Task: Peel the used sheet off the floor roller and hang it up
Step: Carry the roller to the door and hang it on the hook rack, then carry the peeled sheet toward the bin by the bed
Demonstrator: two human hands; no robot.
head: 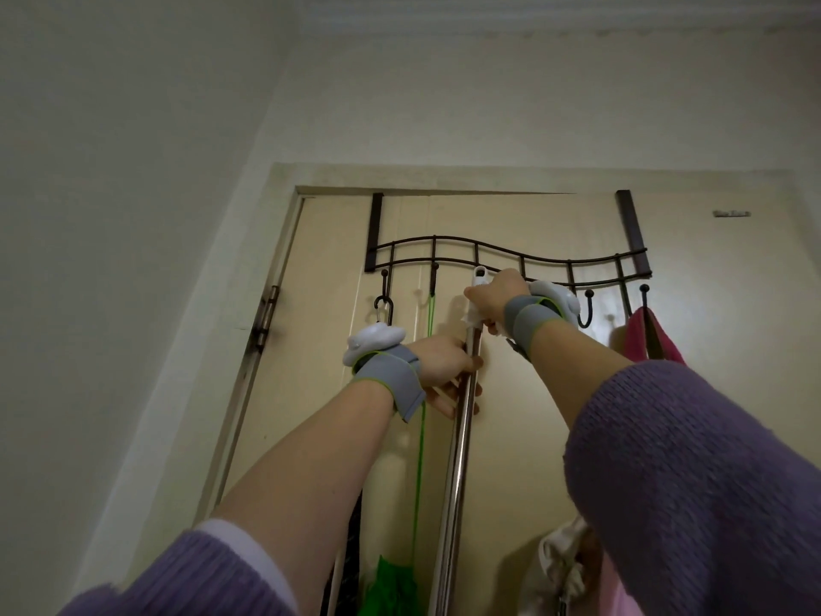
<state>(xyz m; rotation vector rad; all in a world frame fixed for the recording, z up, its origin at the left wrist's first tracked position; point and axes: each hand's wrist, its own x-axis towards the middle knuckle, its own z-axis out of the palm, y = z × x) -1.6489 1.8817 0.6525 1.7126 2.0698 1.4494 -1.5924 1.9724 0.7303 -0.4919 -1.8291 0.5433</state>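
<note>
The floor roller's shiny metal pole (457, 455) stands upright against the door, its white end cap (480, 274) up at the dark over-door hook rack (506, 260). My left hand (444, 371) grips the pole lower down. My right hand (497, 300) holds the pole's top just under the cap, with a crumpled white sheet (473, 321) pressed between palm and pole. The roller head is out of view below.
The cream door (533, 415) fills the middle. Hooks carry a green cord (422, 415), a carabiner (384, 304) and a pink cloth (639, 335). A free hook (586, 309) sits right of my right hand. A white bag (559, 566) hangs lower right.
</note>
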